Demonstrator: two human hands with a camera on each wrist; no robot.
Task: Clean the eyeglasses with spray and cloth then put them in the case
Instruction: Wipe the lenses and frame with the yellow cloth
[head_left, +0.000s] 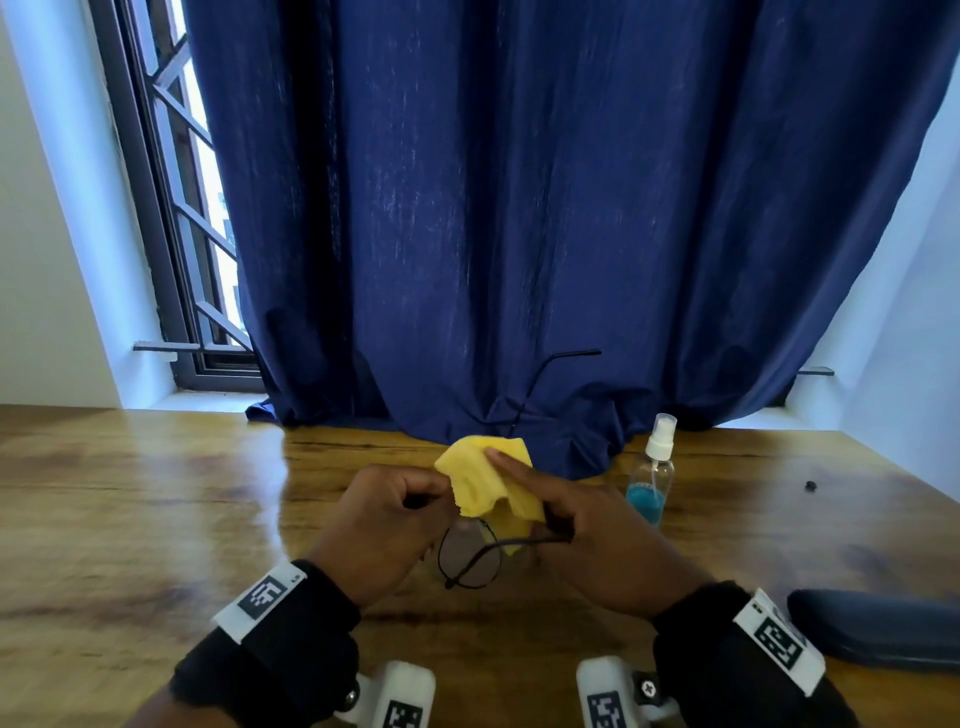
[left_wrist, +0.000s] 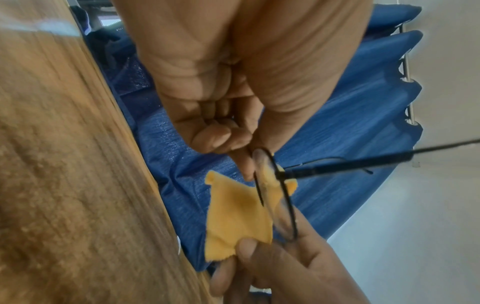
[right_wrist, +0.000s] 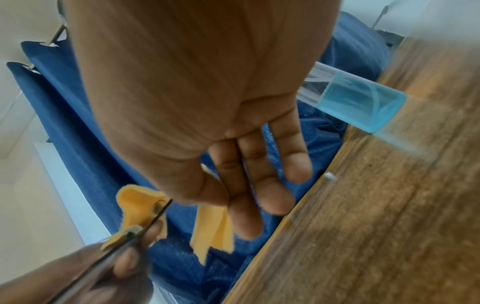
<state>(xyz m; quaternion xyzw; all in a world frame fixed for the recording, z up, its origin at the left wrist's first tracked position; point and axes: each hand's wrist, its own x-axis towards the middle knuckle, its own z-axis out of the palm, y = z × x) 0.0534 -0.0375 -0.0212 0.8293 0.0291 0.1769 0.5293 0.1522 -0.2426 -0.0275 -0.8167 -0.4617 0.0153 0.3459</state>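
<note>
Thin black round-rimmed eyeglasses (head_left: 470, 558) are held above the wooden table (head_left: 156, 519), one temple arm sticking up toward the curtain. My left hand (head_left: 426, 499) pinches the frame with curled fingers; in the left wrist view its fingertips (left_wrist: 249, 162) close on the rim (left_wrist: 287, 203). My right hand (head_left: 524, 478) holds a yellow cloth (head_left: 483, 478) draped over the far lens, index finger laid along it. In the right wrist view the thumb and fingers (right_wrist: 228, 203) pinch the cloth (right_wrist: 213, 230) beside the frame (right_wrist: 145, 226). That lens is hidden by the cloth.
A clear spray bottle (head_left: 652, 473) with blue liquid stands just right of my hands. A dark blue glasses case (head_left: 878, 629) lies shut at the near right. A blue curtain (head_left: 519, 208) hangs onto the table's back edge. A small dark speck (head_left: 810, 486) lies far right.
</note>
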